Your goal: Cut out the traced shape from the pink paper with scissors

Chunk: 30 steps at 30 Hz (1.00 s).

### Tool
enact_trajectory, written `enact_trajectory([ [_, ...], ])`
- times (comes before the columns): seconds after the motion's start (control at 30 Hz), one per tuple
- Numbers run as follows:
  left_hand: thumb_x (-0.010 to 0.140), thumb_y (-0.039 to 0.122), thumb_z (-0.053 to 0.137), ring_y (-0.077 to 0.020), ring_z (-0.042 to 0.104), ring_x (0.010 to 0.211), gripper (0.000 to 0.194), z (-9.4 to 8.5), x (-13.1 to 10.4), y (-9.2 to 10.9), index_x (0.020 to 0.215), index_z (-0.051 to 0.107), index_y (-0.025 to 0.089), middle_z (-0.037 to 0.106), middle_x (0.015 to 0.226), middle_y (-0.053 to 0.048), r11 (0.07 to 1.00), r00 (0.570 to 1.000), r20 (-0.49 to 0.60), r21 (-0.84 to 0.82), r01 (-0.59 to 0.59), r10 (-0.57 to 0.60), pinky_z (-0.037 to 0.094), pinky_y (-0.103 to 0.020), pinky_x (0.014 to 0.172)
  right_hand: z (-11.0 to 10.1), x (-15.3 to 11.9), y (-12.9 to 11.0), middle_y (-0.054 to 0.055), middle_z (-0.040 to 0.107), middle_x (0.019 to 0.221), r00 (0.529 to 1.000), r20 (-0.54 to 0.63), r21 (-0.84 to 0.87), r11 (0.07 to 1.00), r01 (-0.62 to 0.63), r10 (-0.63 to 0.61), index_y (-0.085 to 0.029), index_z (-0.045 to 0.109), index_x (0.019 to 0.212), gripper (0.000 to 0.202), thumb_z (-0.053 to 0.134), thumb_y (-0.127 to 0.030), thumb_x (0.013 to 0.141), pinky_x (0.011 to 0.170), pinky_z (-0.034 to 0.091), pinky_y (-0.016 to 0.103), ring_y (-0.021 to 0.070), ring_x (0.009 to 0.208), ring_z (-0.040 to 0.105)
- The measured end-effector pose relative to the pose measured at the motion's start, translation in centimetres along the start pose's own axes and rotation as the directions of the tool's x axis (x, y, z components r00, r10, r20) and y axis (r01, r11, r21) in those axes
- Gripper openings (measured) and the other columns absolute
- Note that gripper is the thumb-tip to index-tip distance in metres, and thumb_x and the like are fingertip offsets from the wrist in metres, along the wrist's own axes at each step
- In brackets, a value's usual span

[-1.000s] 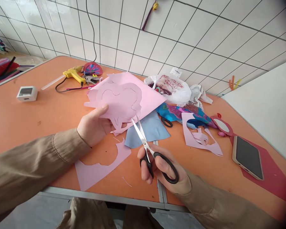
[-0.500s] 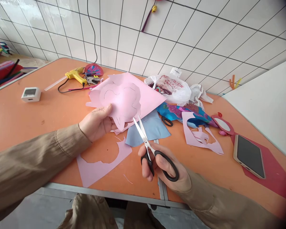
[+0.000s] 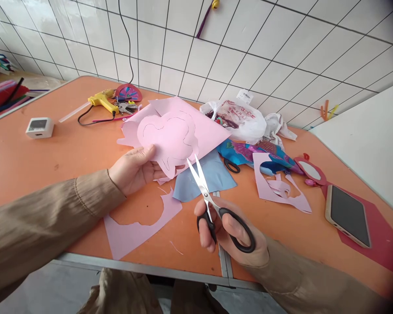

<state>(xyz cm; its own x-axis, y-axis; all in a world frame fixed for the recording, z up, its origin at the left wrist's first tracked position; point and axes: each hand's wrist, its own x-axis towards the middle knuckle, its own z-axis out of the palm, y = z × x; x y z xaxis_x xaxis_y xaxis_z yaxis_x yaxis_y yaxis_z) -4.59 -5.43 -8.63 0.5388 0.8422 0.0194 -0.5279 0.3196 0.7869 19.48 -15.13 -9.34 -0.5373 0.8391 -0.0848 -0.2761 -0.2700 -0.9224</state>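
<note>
A pink sheet with a drawn cloud-like outline [image 3: 168, 137] is pinched at its lower left by my left hand [image 3: 134, 170], thumb on top. Its edge is partly cut round the outline. My right hand [image 3: 236, 233] grips black-handled scissors [image 3: 201, 181], fingers through the loops. The blades are parted, with their tips by the sheet's lower right edge. Behind the drawn piece lies a larger pink sheet [image 3: 206, 126]. Under them is a light blue piece [image 3: 206, 176]. A pink offcut [image 3: 144, 235] rests on the table near its front edge.
A yellow glue gun [image 3: 103, 101] and keys [image 3: 127, 107] lie at the back left, near a small white box [image 3: 39, 127]. A plastic bag [image 3: 245, 120] stands behind. To the right are another pink offcut [image 3: 265, 187], a phone [image 3: 349, 216] and red sheet [image 3: 380, 240].
The drawn piece has turned a little in my left hand and looks flatter. My right hand and the scissors have shifted slightly right, the blades open a bit wider. The view has moved slightly.
</note>
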Motion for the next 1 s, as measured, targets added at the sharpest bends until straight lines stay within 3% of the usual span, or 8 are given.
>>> enact_trajectory([
  [0.23,0.084,0.047,0.072,-0.0346,0.073,0.100,0.053,0.1,-0.1,0.3,0.121,0.070,0.009,0.077,0.107,-0.021,1.000,0.997,0.067,0.012,0.028,-0.028,0.058,-0.035,0.069,0.0,0.1,0.1,0.002,0.071,0.064,1.000,0.007,0.010,1.000,0.003,-0.003,-0.022,0.068,0.096,0.036,0.067,-0.057,0.087,0.050,0.044,0.019,0.0101,0.049,0.058],
  [0.43,0.090,0.033,0.067,-0.0329,0.074,0.099,0.029,0.4,0.0,0.0,0.099,0.076,0.007,0.078,0.101,-0.021,0.999,0.999,-0.041,-0.027,0.018,-0.019,0.058,-0.041,0.086,-0.1,0.1,0.0,0.002,0.070,0.063,0.999,0.036,0.017,1.000,0.021,-0.022,-0.023,0.069,0.099,0.034,0.067,-0.055,0.088,0.052,0.044,0.019,0.0097,0.050,0.058],
  [0.53,0.091,0.030,0.067,-0.0317,0.075,0.096,0.025,0.6,0.0,-0.3,0.096,0.075,0.007,0.078,0.100,-0.021,0.999,0.996,-0.090,-0.030,0.020,-0.022,0.059,-0.042,0.085,-0.1,0.1,0.2,0.003,0.069,0.063,0.996,0.094,0.038,0.999,-0.012,0.008,-0.022,0.069,0.101,0.038,0.066,-0.057,0.088,0.050,0.044,0.019,0.0098,0.049,0.056],
  [0.67,0.087,0.031,0.072,-0.0262,0.076,0.086,0.026,1.1,-0.3,-0.8,0.093,0.075,0.006,0.078,0.092,-0.019,0.999,0.995,-0.094,-0.031,0.041,-0.044,0.060,-0.035,0.079,-0.1,0.1,0.4,0.003,0.070,0.065,0.987,0.160,0.059,0.998,-0.037,0.027,-0.023,0.069,0.107,0.039,0.065,-0.057,0.089,0.051,0.046,0.020,0.0107,0.050,0.057],
  [0.87,0.088,0.032,0.073,-0.0238,0.076,0.081,0.025,2.0,-0.6,-1.2,0.093,0.076,0.008,0.078,0.089,-0.016,0.998,0.996,-0.065,-0.016,0.062,-0.063,0.059,-0.040,0.087,-0.1,0.1,0.7,0.003,0.071,0.065,0.989,0.144,0.065,0.997,-0.049,0.039,-0.023,0.070,0.108,0.038,0.065,-0.057,0.089,0.051,0.047,0.019,0.0108,0.051,0.059],
  [1.0,0.090,0.031,0.069,-0.0298,0.075,0.097,0.022,1.9,-0.4,-1.3,0.093,0.073,0.010,0.079,0.099,-0.018,0.999,0.995,-0.087,-0.016,0.046,-0.047,0.058,-0.046,0.092,-0.2,0.0,0.7,0.004,0.072,0.066,0.989,0.132,0.064,0.995,-0.074,0.065,-0.024,0.070,0.107,0.038,0.066,-0.057,0.088,0.050,0.047,0.020,0.0111,0.050,0.059],
])
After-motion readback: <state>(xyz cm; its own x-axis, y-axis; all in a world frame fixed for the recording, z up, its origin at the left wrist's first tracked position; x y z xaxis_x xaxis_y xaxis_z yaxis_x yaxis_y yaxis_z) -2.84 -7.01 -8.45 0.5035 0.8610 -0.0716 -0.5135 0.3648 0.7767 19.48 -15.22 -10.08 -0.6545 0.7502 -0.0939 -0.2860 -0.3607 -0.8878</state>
